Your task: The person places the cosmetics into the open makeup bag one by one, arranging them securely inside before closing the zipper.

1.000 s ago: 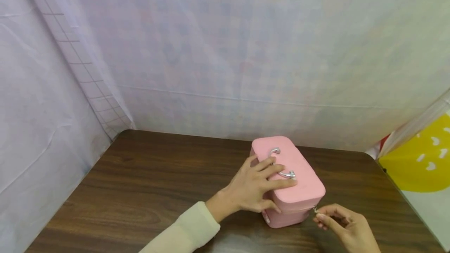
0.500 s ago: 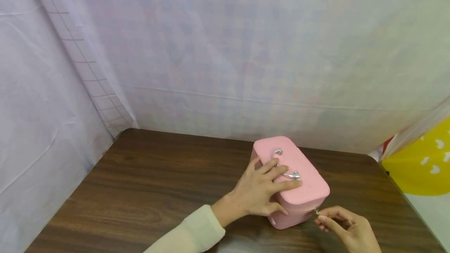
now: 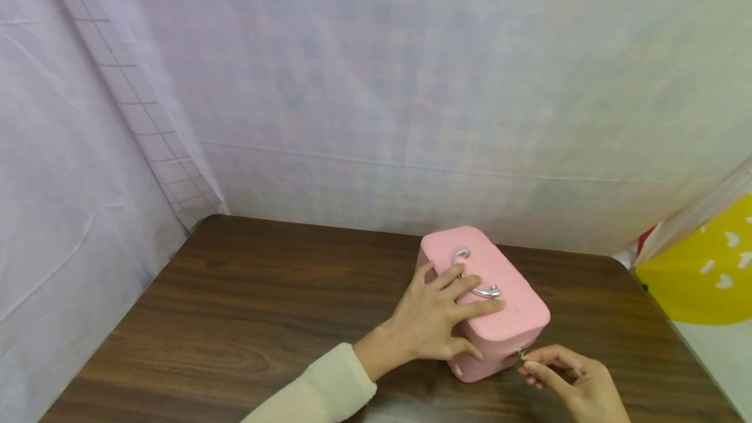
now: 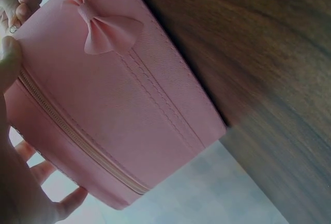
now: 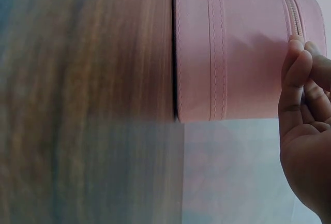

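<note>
A pink vanity case stands upright on the wooden table, lid down, with a curved silver handle on top. My left hand rests spread over the lid and handle, thumb against the long side below the lid. At the near short end, my right hand pinches the small metal zipper pull between thumb and forefinger. The left wrist view shows the zipper running along the long side and a pink bow below it. Fingertips hide most of the pull in the right wrist view.
The dark wood table extends left of the case. A pale checked curtain hangs behind its back edge. To the right of the table is a yellow patch with white marks.
My right hand has drawn the zipper pull a little to the left along the case's short end. The left hand keeps its place on the lid.
</note>
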